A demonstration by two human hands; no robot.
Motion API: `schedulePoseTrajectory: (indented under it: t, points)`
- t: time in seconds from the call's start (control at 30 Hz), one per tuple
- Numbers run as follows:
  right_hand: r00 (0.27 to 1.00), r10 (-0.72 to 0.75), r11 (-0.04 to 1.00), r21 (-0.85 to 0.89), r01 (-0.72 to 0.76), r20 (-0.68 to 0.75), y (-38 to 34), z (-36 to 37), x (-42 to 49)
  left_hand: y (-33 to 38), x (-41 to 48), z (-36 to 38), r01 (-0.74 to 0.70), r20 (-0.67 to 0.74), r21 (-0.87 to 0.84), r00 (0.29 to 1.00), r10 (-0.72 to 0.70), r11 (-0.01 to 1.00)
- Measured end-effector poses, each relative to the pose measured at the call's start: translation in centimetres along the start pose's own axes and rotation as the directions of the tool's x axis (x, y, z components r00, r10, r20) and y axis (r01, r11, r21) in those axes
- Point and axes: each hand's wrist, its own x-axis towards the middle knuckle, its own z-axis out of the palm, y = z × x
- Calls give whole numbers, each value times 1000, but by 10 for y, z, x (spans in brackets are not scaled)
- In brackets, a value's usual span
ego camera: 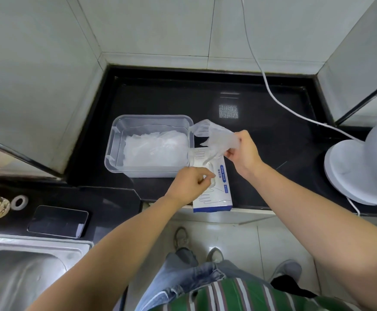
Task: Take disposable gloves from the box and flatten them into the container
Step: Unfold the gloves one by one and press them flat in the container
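Judged partway through. Found in the container (115, 153) on the tabletop (273, 135): a flattened pile of gloves (154, 151). Pinches one loose glove (216, 138) in the right grip (243, 151), above the box (219, 198), beside the container rim. Closes the left grip (187, 185) on clear film (211, 179) at the box mouth; same glove or next, cannot tell. Left to do: laying and flattening the held glove; box contents unseen.

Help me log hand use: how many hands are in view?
2. The left hand is at the glove box opening; the right hand holds a clear glove up beside the container. Neither is hidden.
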Motion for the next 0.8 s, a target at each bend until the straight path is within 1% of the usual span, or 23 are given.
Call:
schedulePoseTrajectory:
  t: [0.03, 0.07, 0.1, 0.17, 0.2, 0.23, 0.27, 0.3, 0.37, 0.4, 0.47, 0.53, 0.6, 0.63, 0.67, 0.7, 0.73, 0.77, 0.8]
  points:
    - [1000, 8, 997, 73, -9, 7, -2, 0, 0, 4, -2, -6, -35, -40, -57, 999, 33, 998]
    - [1000, 19, 992, 123, -22, 24, -4, 1, 0, 9, -2, -12, -51, -115, -116, 993, 38, 992]
    - [999, 28, 987, 156, -35, 46, -6, 2, 0, 11, 0, -18, -53, -218, -176, 976, 13, 983]
    - [993, 42, 985, 160, -60, 113, -10, 9, -2, 16, 6, -32, -18, -417, -281, 903, -105, 959]
    - [988, 48, 987, 144, -70, 148, -11, 13, -3, 18, 9, -39, 17, -468, -332, 865, -181, 943]
    - [981, 57, 989, 121, -80, 186, -13, 19, -4, 20, 14, -45, 62, -472, -395, 842, -260, 917]
    - [972, 67, 992, 86, -88, 224, -14, 24, -5, 20, 19, -51, 124, -419, -454, 845, -334, 882]
    - [960, 81, 995, 42, -96, 267, -15, 30, -6, 20, 24, -56, 199, -321, -507, 860, -397, 839]
    - [933, 110, 993, -87, -85, 342, -16, 41, -9, 16, 33, -65, 327, -90, -602, 879, -469, 729]
    - [925, 124, 983, -171, -65, 358, -16, 45, -10, 14, 34, -69, 355, -9, -652, 880, -475, 670]
    - [920, 146, 956, -290, -37, 364, -13, 48, -10, 7, 39, -75, 336, 64, -719, 904, -424, 609]
    - [904, 165, 950, -308, -39, 394, -11, 48, -9, 0, 41, -79, 305, 57, -696, 925, -375, 650]
    - [881, 179, 960, -275, -59, 438, -10, 46, -6, -5, 41, -83, 301, 14, -596, 931, -366, 744]
    - [874, 184, 965, -251, -74, 450, -9, 46, -6, -7, 39, -86, 271, 1, -571, 944, -330, 775]
    - [871, 184, 970, -227, -86, 455, -10, 47, -6, -10, 36, -89, 245, 11, -577, 956, -293, 779]
    - [870, 184, 973, -209, -96, 458, -10, 47, -5, -15, 37, -91, 241, 35, -613, 960, -278, 753]
    - [872, 184, 973, -209, -96, 455, -11, 48, -4, -20, 37, -91, 254, 76, -708, 955, -287, 659]
    - [871, 190, 970, -224, -95, 452, -11, 49, -4, -18, 37, -92, 279, 113, -807, 938, -328, 520]
    - [869, 201, 964, -250, -93, 453, -10, 50, -2, -17, 36, -92, 296, 134, -867, 913, -385, 400]
